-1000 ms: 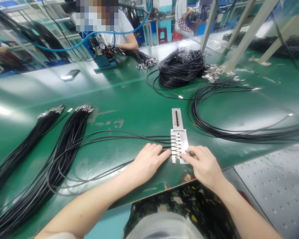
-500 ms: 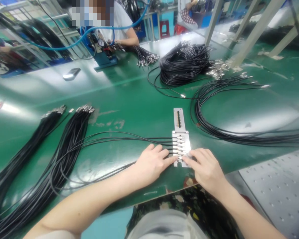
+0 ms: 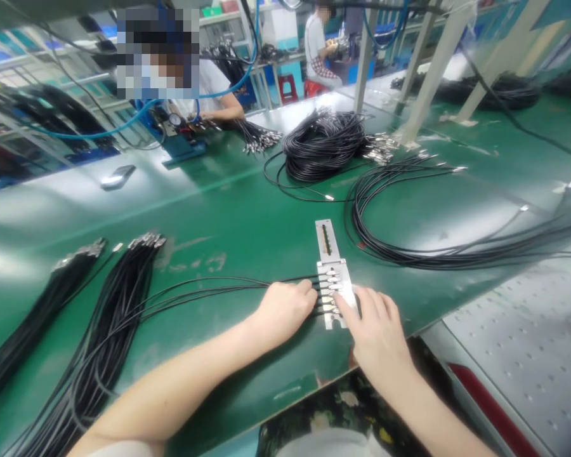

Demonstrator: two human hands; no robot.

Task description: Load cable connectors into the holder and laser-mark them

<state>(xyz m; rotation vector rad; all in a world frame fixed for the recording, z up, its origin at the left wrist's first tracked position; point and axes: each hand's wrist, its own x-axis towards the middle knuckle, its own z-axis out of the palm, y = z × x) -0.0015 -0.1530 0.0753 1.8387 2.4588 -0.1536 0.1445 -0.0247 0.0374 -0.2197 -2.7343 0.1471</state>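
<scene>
A silver metal fixture (image 3: 343,289) lies on the green table, with its hinged slotted lid (image 3: 326,238) swung open toward the far side. Several metal cable ends (image 3: 332,280) sit side by side in its grooves, and their black cables (image 3: 204,284) run off to the left. Just left of the fixture, my left hand (image 3: 285,309) is closed on the cables, its fingertips partly hidden. My right hand (image 3: 378,327) holds the fixture's right side, with the thumb on the lower cable ends and the fingers curled by the edge.
Two bundles of black cables (image 3: 128,298) lie at left. Beyond the fixture are a coiled cable pile (image 3: 323,146) and a curved cable bunch (image 3: 361,216). A co-worker (image 3: 214,82) sits across by a blue press (image 3: 183,149). Posts (image 3: 433,70) stand at back right.
My left hand has drawn its fingers in and closed on the cables. My right thumb has moved up over the cable ends. The camera view has tilted and shifted.
</scene>
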